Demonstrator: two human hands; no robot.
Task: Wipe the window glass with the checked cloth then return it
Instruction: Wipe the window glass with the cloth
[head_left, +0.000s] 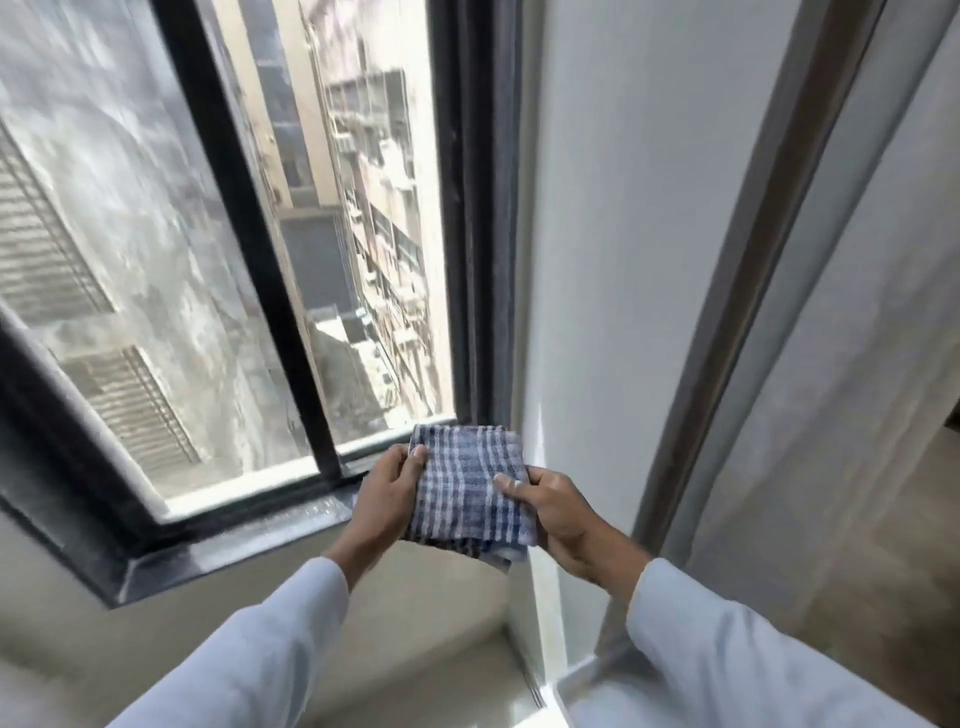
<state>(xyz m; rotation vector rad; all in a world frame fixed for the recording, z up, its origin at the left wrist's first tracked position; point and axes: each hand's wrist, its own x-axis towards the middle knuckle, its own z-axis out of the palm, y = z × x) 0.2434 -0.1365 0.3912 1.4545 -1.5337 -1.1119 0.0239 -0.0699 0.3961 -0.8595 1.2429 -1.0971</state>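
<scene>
A folded blue-and-white checked cloth (467, 488) is held between both hands, just in front of the window's lower right corner. My left hand (387, 493) pinches its left edge with the thumb on top. My right hand (553, 512) grips its right edge, thumb across the fabric. The window glass (363, 234) fills the upper left, split by a black bar (249, 234) into two panes. Both arms wear pale long sleeves.
A black window sill (234, 540) runs below the glass. A white wall (649, 234) stands to the right, with a metal door frame (748, 291) beyond it. A cream ledge (415, 623) lies beneath the hands. Buildings show outside.
</scene>
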